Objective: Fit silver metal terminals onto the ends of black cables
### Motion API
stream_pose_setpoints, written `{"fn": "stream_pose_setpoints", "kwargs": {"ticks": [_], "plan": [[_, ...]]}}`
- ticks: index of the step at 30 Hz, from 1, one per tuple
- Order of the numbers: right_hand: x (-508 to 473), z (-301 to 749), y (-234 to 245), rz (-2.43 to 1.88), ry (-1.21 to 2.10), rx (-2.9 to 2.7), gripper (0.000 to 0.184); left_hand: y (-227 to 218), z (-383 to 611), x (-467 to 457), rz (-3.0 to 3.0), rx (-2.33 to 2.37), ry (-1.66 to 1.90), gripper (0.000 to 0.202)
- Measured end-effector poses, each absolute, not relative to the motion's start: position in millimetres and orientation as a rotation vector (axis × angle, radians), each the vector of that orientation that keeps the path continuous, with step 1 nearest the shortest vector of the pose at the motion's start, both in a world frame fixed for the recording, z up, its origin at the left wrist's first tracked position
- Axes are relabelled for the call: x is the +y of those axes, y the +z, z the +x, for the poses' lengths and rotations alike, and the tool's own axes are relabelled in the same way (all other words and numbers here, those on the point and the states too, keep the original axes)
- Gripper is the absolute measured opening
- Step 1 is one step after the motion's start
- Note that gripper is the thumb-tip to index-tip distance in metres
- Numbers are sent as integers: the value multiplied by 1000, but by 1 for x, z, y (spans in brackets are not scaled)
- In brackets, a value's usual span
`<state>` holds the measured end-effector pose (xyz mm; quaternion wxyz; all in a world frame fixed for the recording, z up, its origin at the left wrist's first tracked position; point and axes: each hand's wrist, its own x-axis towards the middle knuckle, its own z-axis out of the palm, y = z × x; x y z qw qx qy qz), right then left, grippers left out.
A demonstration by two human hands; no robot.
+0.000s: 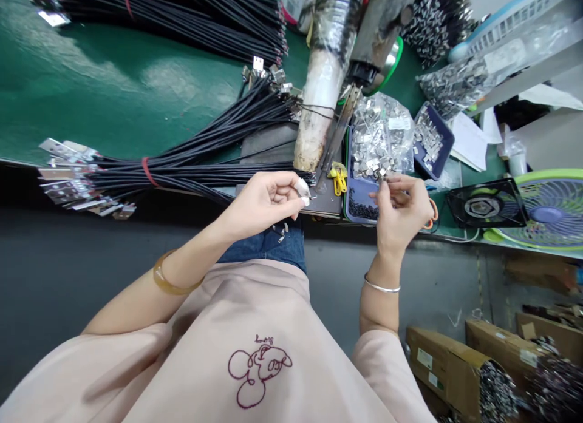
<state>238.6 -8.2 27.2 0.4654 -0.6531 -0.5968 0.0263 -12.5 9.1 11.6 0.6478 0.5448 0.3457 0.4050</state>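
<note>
My left hand (266,201) is curled at the bench edge, its fingers pinched on the end of a black cable from the bundle (191,162) tied with a red band. My right hand (401,210) is raised beside it, fingers pinched on a small metal shell (387,179) just above a blue tray (359,198). A clear bag of the same metal shells (380,138) lies behind that tray. The cables' far ends carry flat metal connectors (73,177) at the left.
A second black cable bundle (182,16) lies at the back on the green bench (113,89). A wrapped tool column (323,89) stands in the middle. Another blue tray (430,141), small fans (542,207) and cardboard boxes (455,365) of parts sit at the right.
</note>
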Motion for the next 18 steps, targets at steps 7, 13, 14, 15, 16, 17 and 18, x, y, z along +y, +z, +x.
{"fn": "stream_pose_setpoints", "kwargs": {"ticks": [7,13,14,15,16,17,18], "plan": [[-41,193,27,-1363,430,-1513,12,12,-5,12,1292,848,937,6],[-43,167,7,-1223,128,-1639,13,11,-4,11,1332,875,913,9],[-43,166,6,-1223,177,-1630,12,11,-4,11,1336,880,912,10],[-43,166,5,-1238,249,-1606,10,10,-4,10,1341,885,905,11],[-43,167,5,-1259,338,-1572,7,9,-5,9,1347,889,892,12],[-43,167,5,-1279,436,-1533,5,9,-6,9,1356,891,874,12],[-44,168,5,-1293,530,-1496,4,8,-6,9,1366,888,855,12]]}}
